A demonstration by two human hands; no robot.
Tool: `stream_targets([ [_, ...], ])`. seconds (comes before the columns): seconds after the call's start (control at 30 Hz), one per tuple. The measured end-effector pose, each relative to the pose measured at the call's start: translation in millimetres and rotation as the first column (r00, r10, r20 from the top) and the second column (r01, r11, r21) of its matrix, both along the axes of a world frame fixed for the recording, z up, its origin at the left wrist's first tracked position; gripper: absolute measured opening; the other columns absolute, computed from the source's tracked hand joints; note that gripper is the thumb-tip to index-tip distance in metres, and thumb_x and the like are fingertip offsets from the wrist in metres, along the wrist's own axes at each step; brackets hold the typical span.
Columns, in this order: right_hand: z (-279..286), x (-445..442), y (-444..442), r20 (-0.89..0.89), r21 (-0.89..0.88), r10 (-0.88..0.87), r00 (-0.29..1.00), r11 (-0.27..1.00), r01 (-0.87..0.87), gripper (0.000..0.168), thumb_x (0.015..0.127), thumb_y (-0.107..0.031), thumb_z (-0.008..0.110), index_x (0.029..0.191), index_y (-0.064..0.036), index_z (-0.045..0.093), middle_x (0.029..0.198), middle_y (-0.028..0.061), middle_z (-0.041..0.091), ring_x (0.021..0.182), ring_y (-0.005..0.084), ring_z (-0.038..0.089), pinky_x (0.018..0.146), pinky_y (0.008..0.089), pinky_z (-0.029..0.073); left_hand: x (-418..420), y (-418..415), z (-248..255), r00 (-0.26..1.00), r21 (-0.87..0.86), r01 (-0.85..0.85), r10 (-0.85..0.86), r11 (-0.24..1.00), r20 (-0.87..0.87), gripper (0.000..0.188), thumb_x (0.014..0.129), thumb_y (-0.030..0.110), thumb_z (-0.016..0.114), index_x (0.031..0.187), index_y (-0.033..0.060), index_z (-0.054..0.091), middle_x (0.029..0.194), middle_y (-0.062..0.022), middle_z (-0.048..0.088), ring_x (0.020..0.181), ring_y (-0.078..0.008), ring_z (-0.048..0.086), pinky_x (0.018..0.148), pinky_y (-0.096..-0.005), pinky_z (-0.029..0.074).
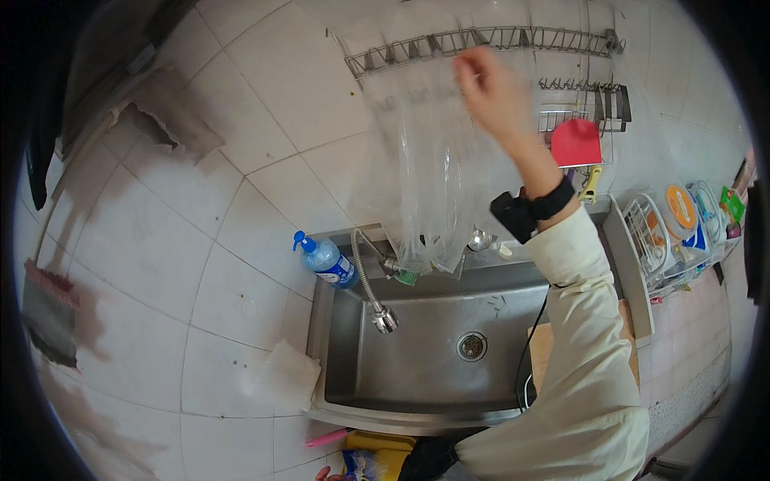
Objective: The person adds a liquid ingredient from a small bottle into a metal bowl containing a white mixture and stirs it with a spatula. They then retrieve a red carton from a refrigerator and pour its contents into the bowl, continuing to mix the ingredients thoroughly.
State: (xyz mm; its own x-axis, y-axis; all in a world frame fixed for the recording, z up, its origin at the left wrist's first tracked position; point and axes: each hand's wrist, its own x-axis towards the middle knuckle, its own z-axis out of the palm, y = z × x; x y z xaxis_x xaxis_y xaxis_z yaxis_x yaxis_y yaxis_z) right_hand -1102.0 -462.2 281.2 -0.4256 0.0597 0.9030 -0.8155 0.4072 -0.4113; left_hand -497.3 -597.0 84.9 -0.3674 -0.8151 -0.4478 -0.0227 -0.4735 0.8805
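Raised before the wire wall rack (445,45) is my right hand (484,84), blurred, with its fingers curled; whether it grips the clear plastic sheet (433,180) behind it cannot be told. The sheet hangs from the rack down to the back rim of the stainless steel sink (421,355). Only the fingertips of my left hand (329,475) show at the bottom edge, beside a blue and clear plastic packet (361,466) and a yellow object (388,451). A flexible faucet (376,300) reaches over the sink's left part.
A blue pump bottle (329,264) stands at the sink's back left corner. A red board (576,143) hangs in the wall rack. To the right are a wire basket (646,240) with containers and a wooden board (541,349). A pink handle (326,438) juts out below the sink.
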Motion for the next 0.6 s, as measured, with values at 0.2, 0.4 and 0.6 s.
stream_targets([
  [0.2, -13, -57, 68, 0.017, -0.101, -0.447, 0.894, 0.889, 0.447, 0.024, 0.081, -0.033, 0.060, 0.094, -0.012, 0.060, 0.088, 0.0059, 0.065, 0.073, 0.0292, 0.063, 0.065, 0.0392, 0.048, 18, -21, -18, 0.987, 0.011, 0.070, -0.068, 0.997, -0.147, 0.036, 0.089, 0.015, 0.047, 0.123, 0.0025, 0.047, 0.087, -0.0053, 0.057, 0.088, -0.0166, 0.055, 0.089, -0.0410, 0.043],
  [0.4, 0, -58, 71, 0.311, 0.140, -0.421, 0.852, 0.907, 0.397, 0.027, 0.080, -0.035, 0.060, 0.092, -0.011, 0.061, 0.080, 0.0106, 0.065, 0.077, 0.0327, 0.062, 0.066, 0.0432, 0.048, 6, -29, -22, 0.980, -0.018, 0.115, -0.116, 0.993, -0.160, 0.037, 0.089, 0.018, 0.049, 0.123, 0.0025, 0.047, 0.090, -0.0069, 0.060, 0.089, -0.0185, 0.056, 0.089, -0.0413, 0.043],
  [0.6, -3, -84, 84, 0.223, 0.046, -0.336, 0.915, 0.941, 0.335, 0.024, 0.079, -0.030, 0.061, 0.090, -0.009, 0.060, 0.075, 0.0128, 0.065, 0.076, 0.0341, 0.062, 0.065, 0.0433, 0.049, -10, -25, -17, 0.980, 0.002, 0.137, -0.135, 0.991, -0.144, 0.041, 0.089, 0.025, 0.052, 0.124, 0.0032, 0.047, 0.091, -0.0068, 0.061, 0.090, -0.0195, 0.056, 0.090, -0.0405, 0.042],
])
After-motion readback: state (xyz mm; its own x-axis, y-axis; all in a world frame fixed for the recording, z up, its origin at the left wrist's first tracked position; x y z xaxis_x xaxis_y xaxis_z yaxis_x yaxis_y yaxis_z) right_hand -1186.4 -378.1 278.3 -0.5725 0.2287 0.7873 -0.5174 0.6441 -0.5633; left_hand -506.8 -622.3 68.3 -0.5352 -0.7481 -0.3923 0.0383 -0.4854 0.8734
